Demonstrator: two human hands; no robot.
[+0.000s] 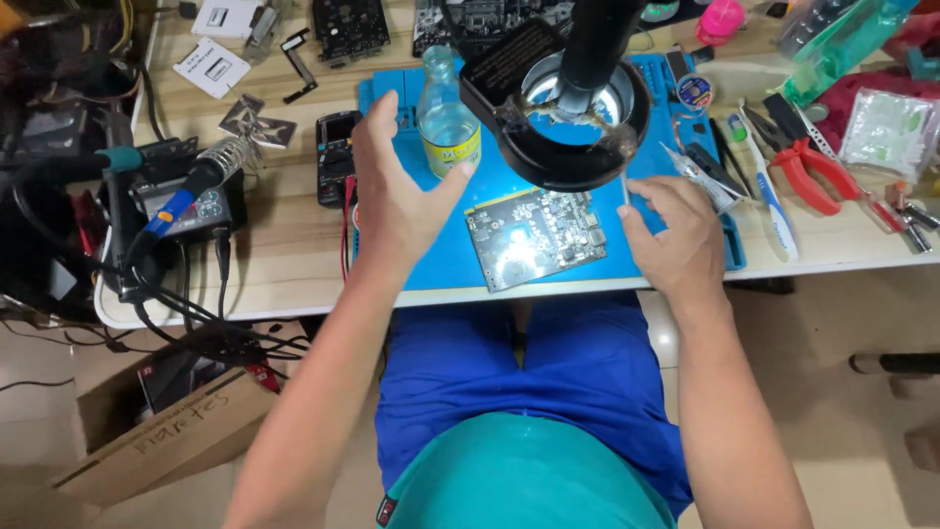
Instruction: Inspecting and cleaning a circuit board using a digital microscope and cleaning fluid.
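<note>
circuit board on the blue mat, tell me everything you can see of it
The circuit board is a flat rectangular card, grey-green, dense with small components and a pale shiny square chip toward its left half. It lies face up and slightly skewed on the blue mat, near the table's front edge, just below the black ring magnifier lamp. Neither hand touches it: the left hand hovers open to its left, the right hand sits to its right, pinching a thin pale tool.

Clear glass bottle (448, 116) upright on blue mat, dark circuit board (536, 236) flat, slightly skewed
</note>
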